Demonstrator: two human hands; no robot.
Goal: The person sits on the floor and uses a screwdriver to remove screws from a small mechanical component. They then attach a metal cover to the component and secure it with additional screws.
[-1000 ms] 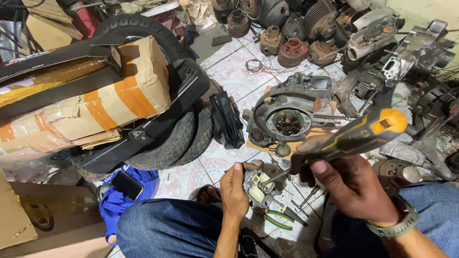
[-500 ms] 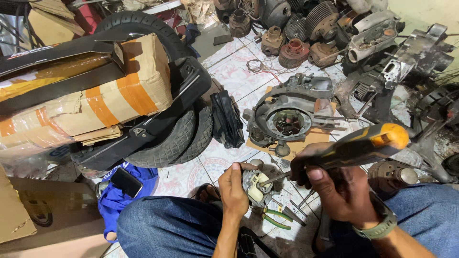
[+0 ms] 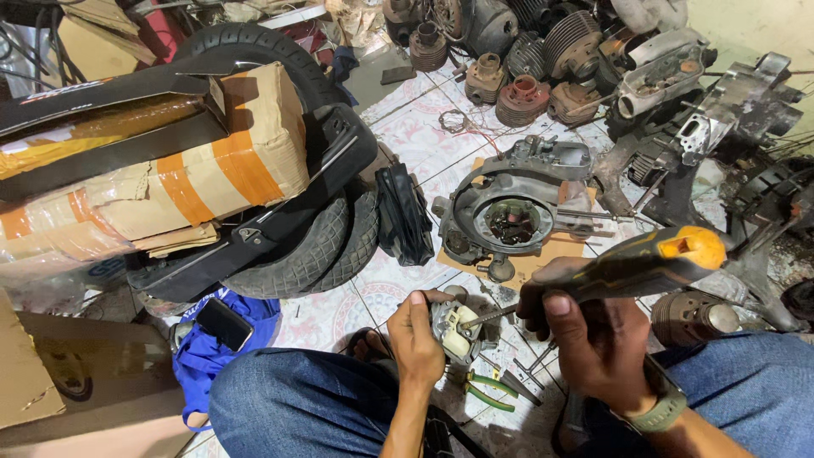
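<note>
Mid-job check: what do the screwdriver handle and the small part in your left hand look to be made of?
Black-and-yellow screwdriver handle: likely moulded plastic or rubber; matte black, glossy yellow end. Small grey part with cream insert: seemingly dull cast metal, with the smooth insert probably plastic.

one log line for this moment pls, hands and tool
left hand: holds small metal part | right hand: grips screwdriver, tip on part | pliers on floor | engine casing ahead

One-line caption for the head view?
Left hand steadies a small metal part while right hand drives a black-and-yellow screwdriver into it.
</note>
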